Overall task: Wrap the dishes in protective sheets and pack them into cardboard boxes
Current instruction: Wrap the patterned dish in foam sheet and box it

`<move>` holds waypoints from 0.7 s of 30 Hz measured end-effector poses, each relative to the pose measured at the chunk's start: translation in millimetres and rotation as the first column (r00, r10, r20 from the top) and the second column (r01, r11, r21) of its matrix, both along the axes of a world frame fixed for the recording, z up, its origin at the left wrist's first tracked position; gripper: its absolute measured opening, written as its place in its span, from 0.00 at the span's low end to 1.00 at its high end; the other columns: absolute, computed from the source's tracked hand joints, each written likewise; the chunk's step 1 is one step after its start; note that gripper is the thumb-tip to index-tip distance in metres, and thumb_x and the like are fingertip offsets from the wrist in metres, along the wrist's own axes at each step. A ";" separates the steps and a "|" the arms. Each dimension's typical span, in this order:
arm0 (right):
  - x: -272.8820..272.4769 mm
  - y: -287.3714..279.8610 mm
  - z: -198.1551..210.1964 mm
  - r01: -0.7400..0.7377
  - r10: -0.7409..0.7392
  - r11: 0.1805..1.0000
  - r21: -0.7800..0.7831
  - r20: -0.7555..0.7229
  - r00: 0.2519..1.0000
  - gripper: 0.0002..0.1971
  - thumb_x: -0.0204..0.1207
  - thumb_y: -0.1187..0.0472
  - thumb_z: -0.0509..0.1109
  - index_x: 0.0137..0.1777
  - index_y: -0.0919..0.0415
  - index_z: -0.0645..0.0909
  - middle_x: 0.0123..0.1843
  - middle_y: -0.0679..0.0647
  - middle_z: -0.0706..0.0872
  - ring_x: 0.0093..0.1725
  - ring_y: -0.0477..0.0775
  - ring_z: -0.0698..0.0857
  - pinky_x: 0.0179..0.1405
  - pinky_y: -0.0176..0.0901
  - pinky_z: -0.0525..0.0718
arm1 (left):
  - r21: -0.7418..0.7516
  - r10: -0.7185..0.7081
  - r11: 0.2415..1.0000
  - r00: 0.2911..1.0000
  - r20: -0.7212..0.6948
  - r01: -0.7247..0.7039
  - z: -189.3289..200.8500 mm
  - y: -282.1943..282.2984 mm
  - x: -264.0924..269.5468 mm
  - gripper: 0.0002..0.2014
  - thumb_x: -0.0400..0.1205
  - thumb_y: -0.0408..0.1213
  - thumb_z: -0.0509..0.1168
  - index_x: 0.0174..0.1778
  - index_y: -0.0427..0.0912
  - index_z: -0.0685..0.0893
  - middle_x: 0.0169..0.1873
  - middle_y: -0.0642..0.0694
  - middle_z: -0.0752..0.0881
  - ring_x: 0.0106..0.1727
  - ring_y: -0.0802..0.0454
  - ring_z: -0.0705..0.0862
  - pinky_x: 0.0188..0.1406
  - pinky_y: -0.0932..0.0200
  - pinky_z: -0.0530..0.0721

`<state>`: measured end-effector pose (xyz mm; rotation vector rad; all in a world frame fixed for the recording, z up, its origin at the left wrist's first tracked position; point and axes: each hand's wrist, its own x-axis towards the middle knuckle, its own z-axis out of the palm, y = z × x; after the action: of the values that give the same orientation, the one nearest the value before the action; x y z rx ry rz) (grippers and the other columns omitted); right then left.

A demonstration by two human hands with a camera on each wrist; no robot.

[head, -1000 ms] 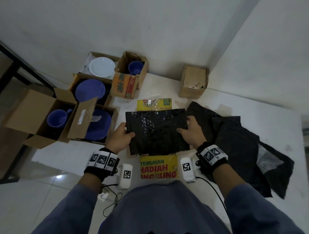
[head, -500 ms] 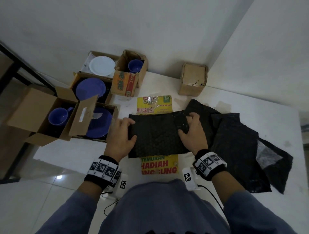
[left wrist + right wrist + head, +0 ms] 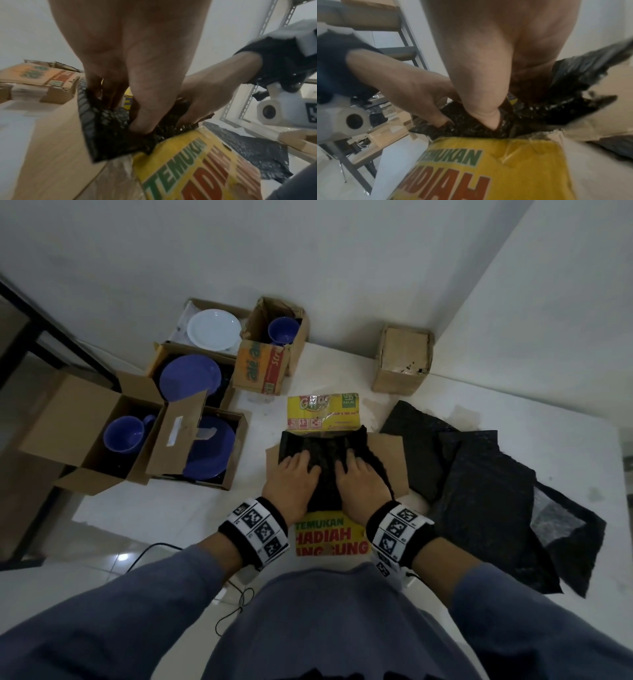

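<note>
Black bubble-wrap sheet [image 3: 325, 460]: inside the open yellow-printed cardboard box [image 3: 330, 539] on the white worktop [image 3: 496, 405]. Left hand [image 3: 291, 487] and right hand [image 3: 363, 484]: grip flat, fingers extended, pressing the sheet down.

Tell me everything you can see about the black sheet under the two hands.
The black sheet looks like dark bubble wrap, shiny and bumpy. It sags into the open yellow-flapped box in front of the person, its far corners standing up above the rim. The left hand and right hand press it down side by side. Whether a dish lies under it cannot be seen.
</note>
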<state>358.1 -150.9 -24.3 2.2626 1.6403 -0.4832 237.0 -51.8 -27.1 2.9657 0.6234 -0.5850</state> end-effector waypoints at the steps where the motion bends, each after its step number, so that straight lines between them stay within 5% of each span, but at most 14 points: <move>1: -1.5 1.2 -1.7 0.016 -0.016 1.000 -0.008 0.009 1.000 0.32 0.84 0.60 0.62 0.84 0.70 0.56 0.84 0.75 0.55 0.80 0.69 0.67 0.79 0.54 0.67 | 0.025 0.003 1.000 1.000 -0.015 -0.003 -4.1 -1.9 2.9 0.30 0.78 0.36 0.69 0.76 0.41 0.68 0.79 0.32 0.63 0.81 0.38 0.65 0.80 0.50 0.62; 4: -4.8 8.2 -8.1 0.076 -0.076 0.997 -0.026 0.025 0.997 0.31 0.87 0.60 0.57 0.84 0.73 0.51 0.85 0.77 0.49 0.82 0.69 0.64 0.80 0.53 0.65 | 0.077 0.025 0.997 0.998 -0.054 -0.021 -14.2 -4.5 13.5 0.27 0.83 0.35 0.65 0.79 0.38 0.66 0.82 0.30 0.58 0.84 0.36 0.59 0.83 0.48 0.59; 8: -9.2 20.3 -19.1 0.172 -0.173 0.983 -0.066 -0.006 0.985 0.29 0.90 0.60 0.52 0.84 0.75 0.49 0.85 0.76 0.50 0.82 0.69 0.65 0.78 0.53 0.68 | 0.119 0.040 0.993 0.994 -0.104 -0.027 -24.1 -5.0 25.5 0.22 0.87 0.35 0.59 0.76 0.36 0.67 0.79 0.28 0.64 0.81 0.35 0.65 0.79 0.47 0.65; 15: -0.4 40.2 -27.0 0.230 -0.250 0.953 -0.196 -0.086 0.964 0.37 0.85 0.56 0.64 0.85 0.70 0.48 0.85 0.76 0.49 0.79 0.68 0.68 0.77 0.52 0.69 | 0.006 0.148 0.989 0.971 -0.190 -0.149 -27.7 -4.0 46.6 0.24 0.87 0.32 0.59 0.79 0.34 0.62 0.77 0.27 0.63 0.73 0.33 0.74 0.69 0.47 0.77; 21: 1.3 45.4 -31.5 0.260 -0.286 0.946 -0.192 -0.122 0.951 0.34 0.84 0.59 0.65 0.84 0.68 0.52 0.84 0.75 0.52 0.78 0.69 0.69 0.74 0.53 0.72 | -0.087 0.179 0.976 0.964 -0.197 -0.199 -31.9 2.6 52.2 0.29 0.83 0.31 0.65 0.78 0.35 0.61 0.75 0.30 0.63 0.73 0.31 0.71 0.64 0.48 0.83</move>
<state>359.3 -105.5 -55.8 2.3785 1.2901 -0.8466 289.2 -49.2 -59.0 2.7320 0.8509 -0.8579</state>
